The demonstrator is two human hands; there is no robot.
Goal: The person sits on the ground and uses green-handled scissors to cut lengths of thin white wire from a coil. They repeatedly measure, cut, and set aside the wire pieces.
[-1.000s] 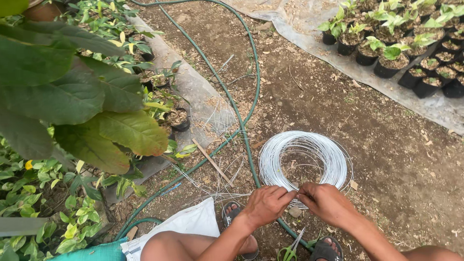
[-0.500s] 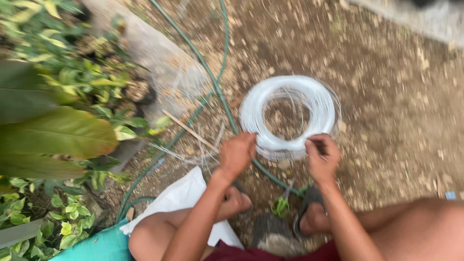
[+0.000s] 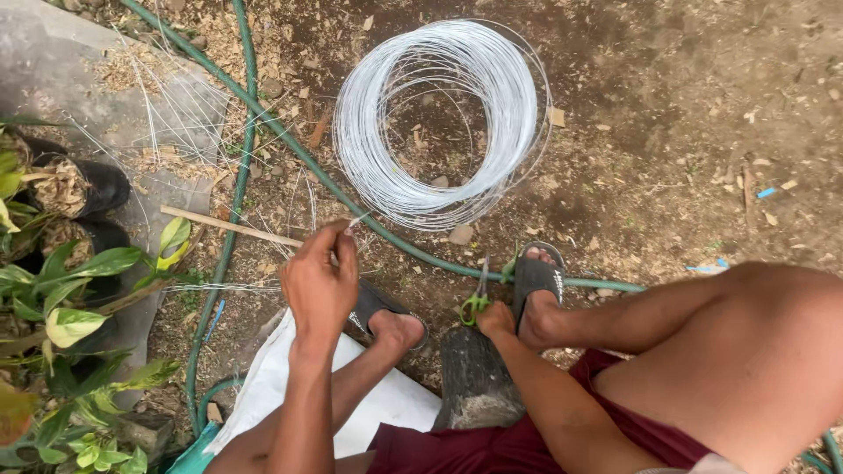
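A person sits low on bare brown soil scattered with wood chips, seen from above, knees spread and feet in dark sandals.

The left hand is raised in front of the left knee, fingers curled together and pinching the end of a thin silvery wire strand between thumb and fingertips. That strand leads up and away towards a large round coil of thin silver-white wire, which lies flat on the ground at the far side of the scene, a little right of the left hand and well apart from it.

The right hand is down near the ground, just beside the right foot in its black sandal. It is closed around a small pair of scissors with green handles, whose grey blades point away towards the coil.

A long green garden hose runs from the far left corner, passes along the near edge of the coil, and continues right behind the feet. A second length of hose curves down the left side.

Left of the left hand, a thin pale wooden stick lies on the soil, and loose cut lengths of wire are spread across a grey slab. At the left edge stand black plastic nursery pots with green and yellow leafy plants. A white sack lies under the person's left leg.
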